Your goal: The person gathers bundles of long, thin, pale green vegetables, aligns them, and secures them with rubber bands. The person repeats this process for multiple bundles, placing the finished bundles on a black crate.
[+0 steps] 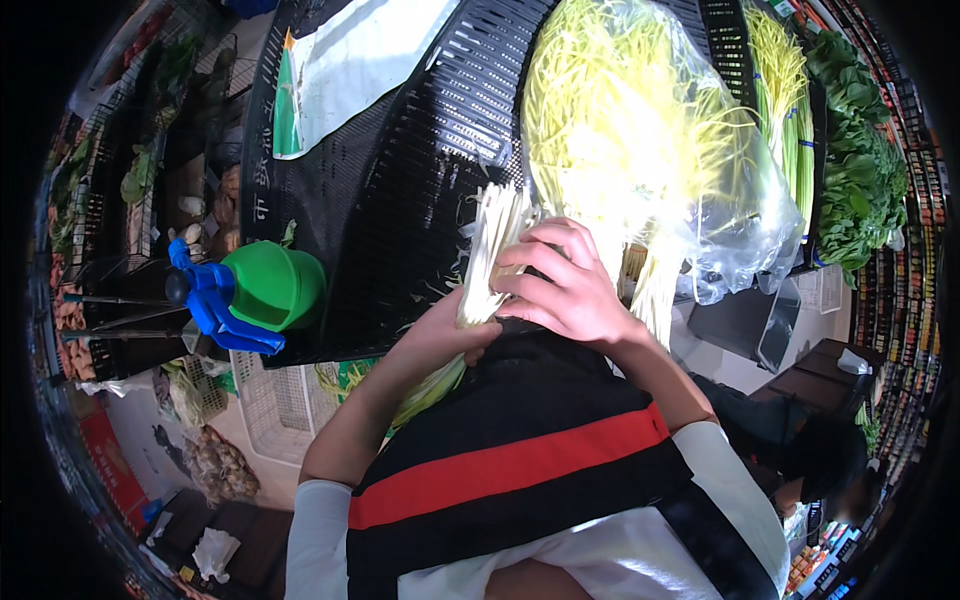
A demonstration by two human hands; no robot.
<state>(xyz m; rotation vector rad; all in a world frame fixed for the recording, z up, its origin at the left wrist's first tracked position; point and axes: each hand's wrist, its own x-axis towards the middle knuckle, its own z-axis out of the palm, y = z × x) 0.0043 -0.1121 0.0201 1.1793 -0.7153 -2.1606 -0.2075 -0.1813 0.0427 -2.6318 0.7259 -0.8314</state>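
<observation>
A bunch of long pale vegetable stalks, like yellow chives (484,255), is gripped near its middle by my left hand (442,330), the white ends up and the yellow-green ends down by the apron. My right hand (562,285) lies against the stalks from the right with its fingers curled; whether it grips them is unclear. Beyond it, a clear plastic bag (757,217) holds a large heap of yellow chives (600,112), brightly lit. Some pale stalks (656,292) hang out of its near side. Black perforated crates (420,157) lie beneath and to the left.
A green spray bottle (277,285) with a blue head stands at the crate's left corner. A white and green sheet (352,67) lies on the crate. Tied bundles (780,112) and leafy greens (855,165) are at right. A person (802,442) is at lower right; white baskets (277,405) stand below left.
</observation>
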